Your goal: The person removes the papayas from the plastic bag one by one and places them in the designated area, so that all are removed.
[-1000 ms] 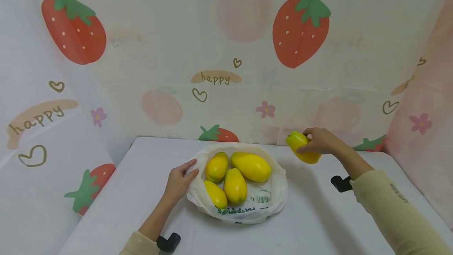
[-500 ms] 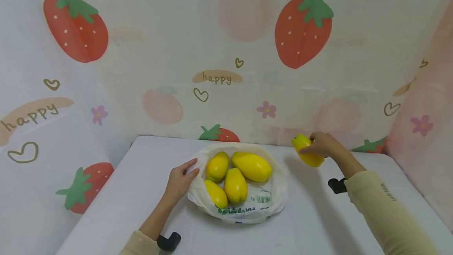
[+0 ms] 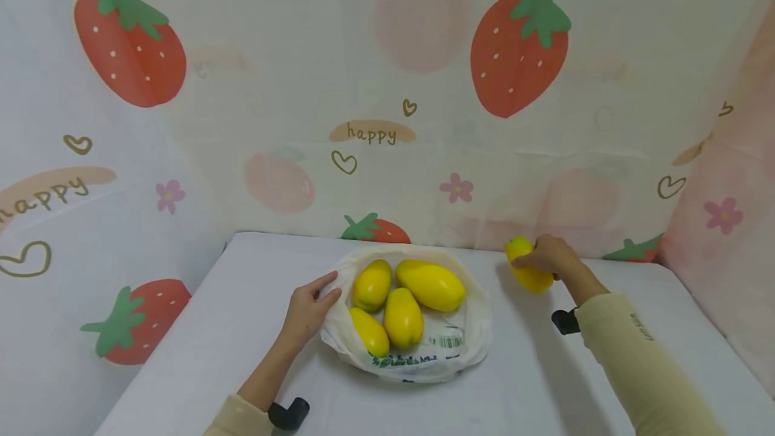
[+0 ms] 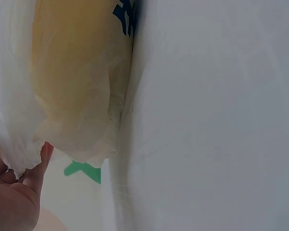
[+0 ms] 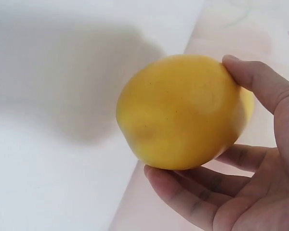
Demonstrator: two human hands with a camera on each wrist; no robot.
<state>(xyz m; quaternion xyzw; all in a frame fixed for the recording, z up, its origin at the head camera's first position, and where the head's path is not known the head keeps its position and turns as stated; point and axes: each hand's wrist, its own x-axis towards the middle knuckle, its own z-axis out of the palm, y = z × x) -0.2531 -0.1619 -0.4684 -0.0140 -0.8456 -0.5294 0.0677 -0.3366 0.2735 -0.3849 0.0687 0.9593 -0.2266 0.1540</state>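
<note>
My right hand [image 3: 554, 256] grips a yellow papaya [image 3: 533, 278] with a greenish tip, over the back right of the table. In the right wrist view the thumb lies on one side of the papaya [image 5: 180, 113] and the fingers on the other, with its shadow falling on the table. My left hand [image 3: 307, 309] pinches the left rim of a white plastic bag [image 3: 478, 345], as the left wrist view also shows at the bag's edge [image 4: 21, 144]. Several more yellow papayas [image 3: 402, 318] lie inside the wide-mouthed bag.
The bag sits mid-table on a white-covered table [image 3: 242, 301]. Behind it hangs a cloth backdrop [image 3: 303, 73] printed with strawberries, and side sheets flank the table. A black wrist mount [image 3: 289, 414] shows below the left hand, another by the right sleeve [image 3: 630, 355].
My right hand has carried the papaya slightly to the right and lower, nearer the table. The left hand and the bag have stayed in place.
</note>
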